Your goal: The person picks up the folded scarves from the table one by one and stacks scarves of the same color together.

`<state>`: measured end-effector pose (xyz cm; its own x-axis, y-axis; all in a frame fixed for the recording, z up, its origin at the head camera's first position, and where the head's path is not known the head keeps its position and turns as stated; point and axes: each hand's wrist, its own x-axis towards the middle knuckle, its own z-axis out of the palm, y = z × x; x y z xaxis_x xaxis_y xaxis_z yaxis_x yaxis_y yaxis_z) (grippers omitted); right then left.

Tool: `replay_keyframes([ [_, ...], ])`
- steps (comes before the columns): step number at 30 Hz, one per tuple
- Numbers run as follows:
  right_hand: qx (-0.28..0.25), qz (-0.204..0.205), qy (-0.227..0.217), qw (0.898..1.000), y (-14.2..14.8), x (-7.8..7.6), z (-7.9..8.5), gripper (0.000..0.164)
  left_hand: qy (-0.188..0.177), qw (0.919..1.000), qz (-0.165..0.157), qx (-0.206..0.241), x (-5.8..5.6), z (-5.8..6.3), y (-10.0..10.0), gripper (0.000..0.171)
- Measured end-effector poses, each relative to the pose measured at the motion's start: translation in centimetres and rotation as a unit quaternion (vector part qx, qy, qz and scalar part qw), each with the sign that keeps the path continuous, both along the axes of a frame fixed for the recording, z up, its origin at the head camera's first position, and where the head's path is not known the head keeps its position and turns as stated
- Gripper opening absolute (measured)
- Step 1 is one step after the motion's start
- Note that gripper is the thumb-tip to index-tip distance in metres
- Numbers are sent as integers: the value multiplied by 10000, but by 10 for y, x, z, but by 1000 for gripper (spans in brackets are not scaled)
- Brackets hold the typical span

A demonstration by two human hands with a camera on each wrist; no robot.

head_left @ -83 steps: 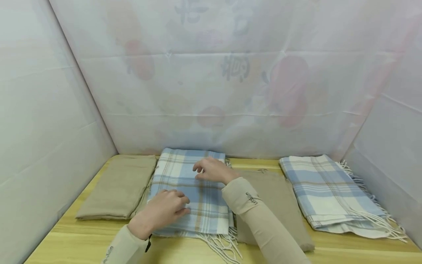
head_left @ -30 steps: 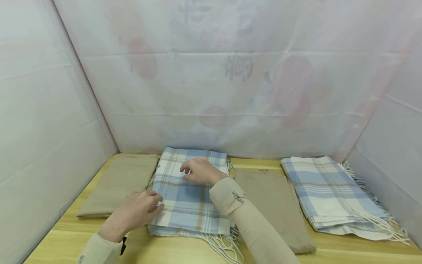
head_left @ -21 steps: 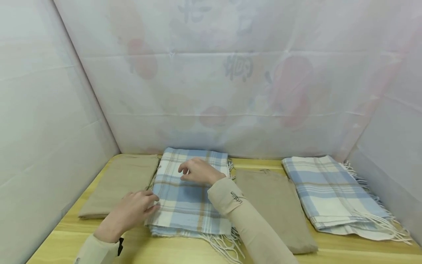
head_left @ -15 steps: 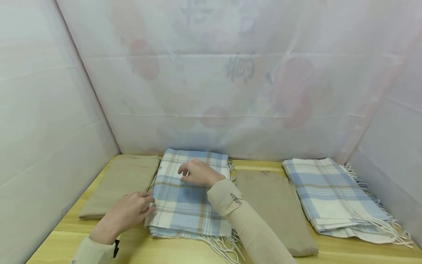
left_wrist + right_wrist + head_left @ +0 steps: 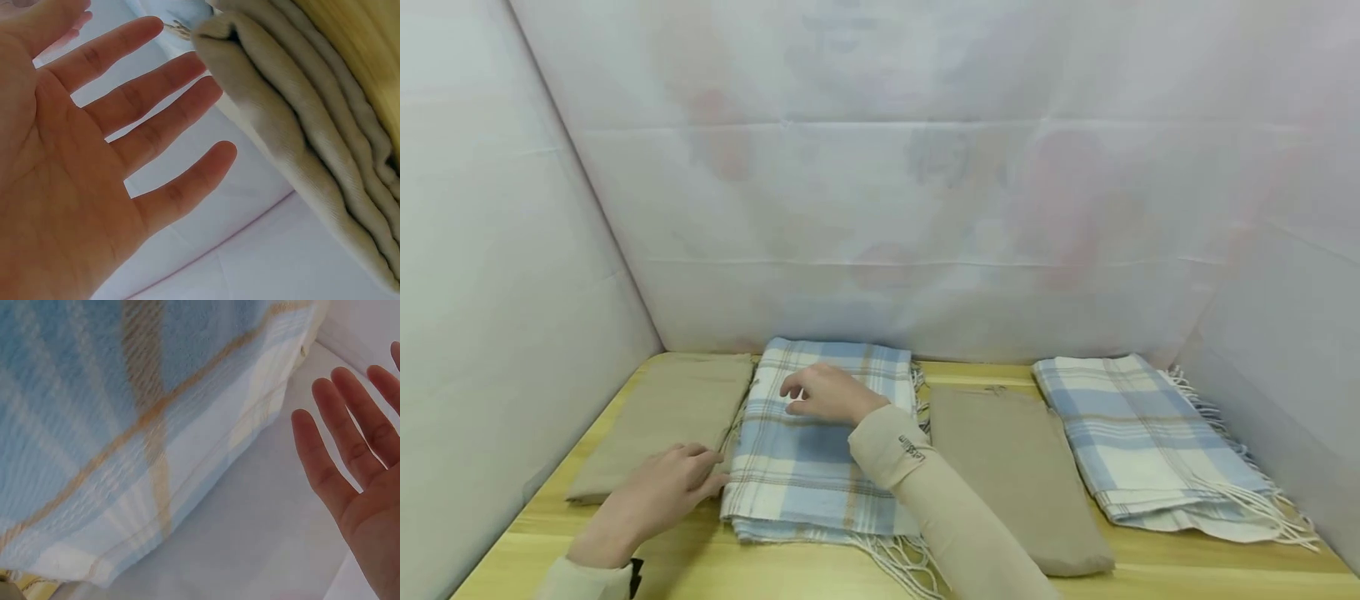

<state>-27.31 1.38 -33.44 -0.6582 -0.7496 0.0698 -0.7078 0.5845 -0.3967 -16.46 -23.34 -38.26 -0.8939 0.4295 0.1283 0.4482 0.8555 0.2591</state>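
In the head view my left hand (image 5: pixel 658 496) hovers at the near right corner of a folded beige cloth (image 5: pixel 670 404), fingers loosely spread. The left wrist view shows that palm facing the layered edge of the beige cloth (image 5: pixel 294 119), fingertips close to it. Over a folded blue-and-white plaid scarf (image 5: pixel 820 500) with white fringe hangs my right hand (image 5: pixel 827 392), its fingers slightly bent and nothing in them. From the right wrist, the same plaid scarf (image 5: pixel 125 425) fills the left side, apart from the relaxed fingers (image 5: pixel 356 440).
Right of the plaid scarf lies a second folded beige cloth (image 5: pixel 1011 475), partly behind the right sleeve (image 5: pixel 951 508). Farther right is another plaid scarf (image 5: pixel 1150 433) with fringe. All lie in a row on a wooden table (image 5: pixel 775 571), enclosed by white fabric walls (image 5: pixel 925 208).
Both hands have drifted left. My left hand has gone from above the near plaid scarf to the left beige cloth; my right hand stays above the scarf. The folded cloths lie as before.
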Motion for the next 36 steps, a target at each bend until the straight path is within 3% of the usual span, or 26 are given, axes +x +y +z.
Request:
replay_keyframes([
  [8, 16, 37, 43, 10000, -7, -1, 1, 29, -62, 9999, 135, -52, -1, 0, -10, 26],
  [15, -22, 168, 73, 9998, -11, -3, 0, 32, 308, 9993, 127, 157, 1, 2, -20, 19],
  [21, -108, 192, 317, 9993, -22, -5, -5, 29, 390, 9990, 202, 80, 3, 0, -29, 16],
  [28, 287, 80, 1020, 9943, -35, -8, -9, 23, 566, 9975, 426, -65, 0, 0, -41, 18],
  [36, 467, 158, 1019, 9936, -48, -3, -4, 26, 542, 9966, 621, 63, 5, -2, -58, 17],
])
